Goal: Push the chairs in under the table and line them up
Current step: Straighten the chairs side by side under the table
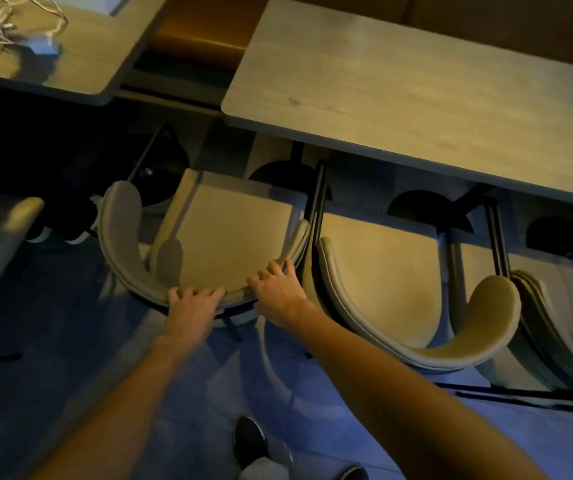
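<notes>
Step in hand: the leftmost chair is being pushed in. The beige upholstered chair with a curved wraparound back [222, 233] is gripped at the rear rim of its backrest by both hands. The left hand [193, 303] is laid over the rim with fingers spread, palm on the back edge; the right hand [278, 289] is draped on the rim just beside it, fingers curled over the top. Neither is clenched tight.

The chair sits near the left corner of the long pale wood-grain table [399, 84], with only its front edge close to the tabletop and slightly angled. A second matching beige chair [382, 285] stands just beside it on the right, its seat partly under the table.

Next move, judged: a forward push, with a small twist to square the backrest with the neighbour.
</notes>
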### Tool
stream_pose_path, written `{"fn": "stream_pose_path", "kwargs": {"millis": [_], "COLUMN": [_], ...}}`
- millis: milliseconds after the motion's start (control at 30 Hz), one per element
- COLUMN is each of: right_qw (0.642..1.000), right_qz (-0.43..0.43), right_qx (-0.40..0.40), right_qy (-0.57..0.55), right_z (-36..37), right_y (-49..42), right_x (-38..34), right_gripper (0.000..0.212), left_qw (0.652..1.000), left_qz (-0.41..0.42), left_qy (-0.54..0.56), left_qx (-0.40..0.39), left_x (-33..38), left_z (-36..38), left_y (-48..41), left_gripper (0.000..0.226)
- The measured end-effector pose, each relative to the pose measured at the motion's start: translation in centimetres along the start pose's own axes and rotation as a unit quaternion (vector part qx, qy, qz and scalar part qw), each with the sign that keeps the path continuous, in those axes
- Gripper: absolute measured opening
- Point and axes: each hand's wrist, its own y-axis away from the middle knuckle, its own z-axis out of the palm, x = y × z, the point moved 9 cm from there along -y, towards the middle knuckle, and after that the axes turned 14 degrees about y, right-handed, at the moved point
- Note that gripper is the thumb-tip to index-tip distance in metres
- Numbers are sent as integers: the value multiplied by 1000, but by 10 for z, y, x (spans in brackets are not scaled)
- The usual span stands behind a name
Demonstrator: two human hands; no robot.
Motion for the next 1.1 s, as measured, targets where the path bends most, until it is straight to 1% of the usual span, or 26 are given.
{"fn": "stream_pose_path", "kwargs": {"millis": [67, 167, 367, 533, 600, 633, 733, 833, 900, 967, 1033, 1100], "right_qw": [1000, 999, 999, 999, 999, 999, 999, 999, 997, 986, 977, 976], "right_qz": [11, 24, 28, 28, 30, 33, 43, 27, 5, 4, 22, 54], "right_qx": [-3, -5, -3, -6, -7, -10, -12, 2, 47, 87, 104, 115], "right_qy": [20, 32, 36, 26, 26, 26, 18, -18, -65, -144, -185, -178], "right_z": [-1, -6, -6, -3, -2, -2, -1, 0, -1, 1, 11, 28], "right_y": [-2, -4, 0, 0, -3, -4, -7, -3, 7, 29, 59, 91], "right_x": [1, 7, 11, 14, 14, 13, 14, 15, 17, 24, 37, 59], "right_gripper": [39, 35, 32, 33, 32, 31, 30, 33, 36, 48, 57, 52], "left_qw": [1000, 999, 999, 999, 998, 998, 999, 999, 999, 999, 998, 992], "left_qz": [13, 15, 2, -7, 1, 1, -8, -19, -25, -27, -6, 48], "left_qy": [3, 12, 34, 46, 53, 50, 31, 33, 27, 29, 65, 105], "left_qx": [21, 31, 23, 6, 22, 28, 3, -12, -11, -5, 18, 45], "left_x": [4, 6, 8, 10, 10, 10, 11, 13, 15, 21, 39, 73], "left_z": [-4, -2, 3, 5, 4, 4, 7, 5, 2, -3, -10, -18], "left_y": [2, 0, -1, -1, -1, -1, -3, 0, 3, 6, 10, 17], "left_gripper": [22, 18, 26, 21, 19, 20, 26, 27, 29, 38, 47, 52]}}
